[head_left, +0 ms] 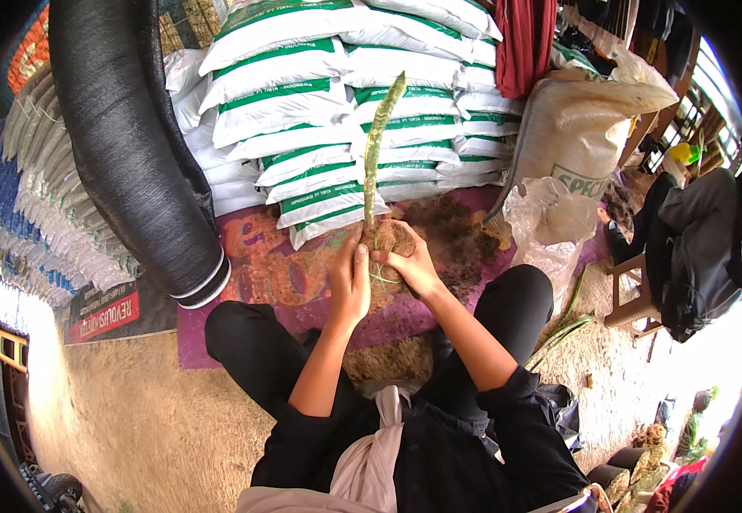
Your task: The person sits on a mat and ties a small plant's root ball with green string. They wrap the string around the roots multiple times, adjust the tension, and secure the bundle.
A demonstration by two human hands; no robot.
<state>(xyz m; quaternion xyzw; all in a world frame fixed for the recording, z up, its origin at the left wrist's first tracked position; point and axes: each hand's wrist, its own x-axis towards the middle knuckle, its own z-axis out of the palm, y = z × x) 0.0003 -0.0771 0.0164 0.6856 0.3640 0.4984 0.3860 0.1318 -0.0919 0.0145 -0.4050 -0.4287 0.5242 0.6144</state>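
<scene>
A snake plant [374, 145] with one tall mottled green leaf stands upright between my hands. Its base sits in a ball of brown fibre [397, 238], with thin light green string around the lower part. My left hand [351, 280] presses against the ball's left side, its fingers partly hidden behind it. On the other side, my right hand [415, 263] wraps the ball, thumb across its front. Loose dark brown fibre [452, 231] lies beyond my right hand on a purple printed sheet [251, 256].
White and green filled sacks [294, 103] are stacked ahead. A large black roll [132, 154] leans at left beside piled sacks [55, 188]. To the right are a big beige sack [576, 128], clear plastic [546, 222], long green leaves [563, 329] and a seated person [696, 239].
</scene>
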